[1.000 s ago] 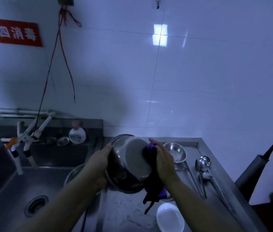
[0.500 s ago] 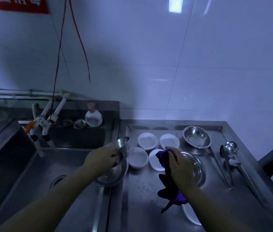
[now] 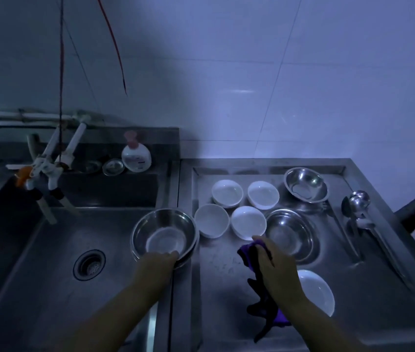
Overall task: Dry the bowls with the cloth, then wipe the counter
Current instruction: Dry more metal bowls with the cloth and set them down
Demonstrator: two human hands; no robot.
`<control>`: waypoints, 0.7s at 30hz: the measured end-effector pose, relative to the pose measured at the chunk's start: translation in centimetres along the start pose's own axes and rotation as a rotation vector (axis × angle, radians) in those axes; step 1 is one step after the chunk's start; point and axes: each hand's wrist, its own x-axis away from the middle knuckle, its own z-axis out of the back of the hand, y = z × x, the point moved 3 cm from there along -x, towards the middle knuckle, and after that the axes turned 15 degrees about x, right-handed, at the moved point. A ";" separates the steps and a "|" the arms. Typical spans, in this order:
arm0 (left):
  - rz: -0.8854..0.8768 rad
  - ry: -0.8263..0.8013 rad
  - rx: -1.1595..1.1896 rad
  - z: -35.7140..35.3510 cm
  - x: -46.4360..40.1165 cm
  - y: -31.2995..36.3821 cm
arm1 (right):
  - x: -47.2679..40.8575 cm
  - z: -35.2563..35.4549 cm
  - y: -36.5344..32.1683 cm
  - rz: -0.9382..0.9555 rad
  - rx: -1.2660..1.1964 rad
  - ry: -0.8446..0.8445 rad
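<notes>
A steel sink (image 3: 48,250) sits left of the steel counter (image 3: 226,326), where four white bowls (image 3: 248,221) cluster beside two steel bowls (image 3: 290,235). On the sink's right edge rests a stack of steel bowls (image 3: 164,233); the left hand (image 3: 159,261) grips its near rim. The right hand (image 3: 270,260) clutches the purple cloth (image 3: 262,298), which dangles over the counter.

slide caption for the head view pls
Left hand grips steel bowl at sink edge; right hand holds purple cloth.
</notes>
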 end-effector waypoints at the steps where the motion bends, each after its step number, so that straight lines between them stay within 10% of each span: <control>1: 0.010 0.017 0.022 -0.2 -0.1 -0.2 | 0.1 -0.2 0.0 0.002 -0.006 0.000; 21: -0.016 -0.086 -0.329 -1.9 -1.1 -2.2 | 0.3 -0.9 0.5 0.023 0.038 -0.004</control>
